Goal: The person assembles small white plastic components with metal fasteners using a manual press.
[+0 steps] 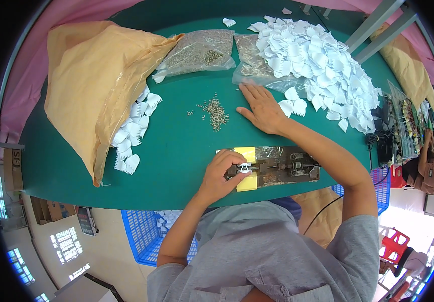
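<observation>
At the near table edge my left hand (221, 175) is closed, thumb and fingers pinching a small white plastic clip piece (244, 168) at the left end of a dark metal jig (290, 165). Yellow pads (247, 183) flank that end of the jig. Farther off, my right hand (263, 108) lies palm down on the green table, fingers stretched, their tips by the edge of a clear plastic bag (251, 63). To its left is a little heap of tiny metal parts, probably springs (216, 115). A few loose white toothed pieces (293, 104) lie right of that hand.
A large heap of white toothed pieces (312, 55) covers the far right. A bag of metal parts (202, 50) lies at the back. On the left, a brown paper sack (96, 75) spills white pieces (131, 128). Blue baskets (141, 236) stand below; another person (430, 168) sits far right.
</observation>
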Demonstrator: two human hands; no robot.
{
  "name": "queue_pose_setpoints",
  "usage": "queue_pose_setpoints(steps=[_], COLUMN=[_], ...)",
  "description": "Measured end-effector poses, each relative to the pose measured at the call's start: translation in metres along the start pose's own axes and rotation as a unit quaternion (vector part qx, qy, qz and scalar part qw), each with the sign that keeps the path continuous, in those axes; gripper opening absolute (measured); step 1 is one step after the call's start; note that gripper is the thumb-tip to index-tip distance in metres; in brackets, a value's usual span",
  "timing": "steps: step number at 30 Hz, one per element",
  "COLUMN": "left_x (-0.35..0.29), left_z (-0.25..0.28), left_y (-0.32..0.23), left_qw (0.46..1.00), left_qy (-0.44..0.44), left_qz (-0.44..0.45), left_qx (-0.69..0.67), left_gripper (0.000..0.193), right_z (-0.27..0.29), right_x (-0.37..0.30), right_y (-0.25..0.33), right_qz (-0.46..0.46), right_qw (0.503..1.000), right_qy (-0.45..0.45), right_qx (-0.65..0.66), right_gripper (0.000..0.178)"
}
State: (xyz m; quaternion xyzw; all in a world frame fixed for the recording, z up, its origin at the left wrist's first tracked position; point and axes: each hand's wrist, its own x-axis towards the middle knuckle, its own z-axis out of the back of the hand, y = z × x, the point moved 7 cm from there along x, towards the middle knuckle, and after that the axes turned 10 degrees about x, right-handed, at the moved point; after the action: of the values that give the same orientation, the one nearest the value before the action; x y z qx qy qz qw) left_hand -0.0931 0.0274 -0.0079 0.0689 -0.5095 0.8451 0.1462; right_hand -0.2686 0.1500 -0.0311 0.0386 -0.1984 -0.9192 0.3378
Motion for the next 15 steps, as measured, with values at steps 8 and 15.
queue_pose_setpoints(steps=[8, 15], left_x=[0.000, 0.000], left_z=[0.002, 0.002], left_y=[0.002, 0.001], left_qw=[1.000, 1.000], left_qy=[-0.002, 0.000], left_qz=[-0.004, 0.011], left_qx=[-0.003, -0.006], left_gripper=[0.024, 0.024], right_z=[0.045, 0.051], right_x=[-0.038, -0.022], right_y=[-0.015, -0.029], right_qz=[-0.013, -0.028], right_qw=[0.971, 0.987], right_qy=[-0.035, -0.063], right_qx=[0.236, 0.144], right_gripper=[0.034, 0.016])
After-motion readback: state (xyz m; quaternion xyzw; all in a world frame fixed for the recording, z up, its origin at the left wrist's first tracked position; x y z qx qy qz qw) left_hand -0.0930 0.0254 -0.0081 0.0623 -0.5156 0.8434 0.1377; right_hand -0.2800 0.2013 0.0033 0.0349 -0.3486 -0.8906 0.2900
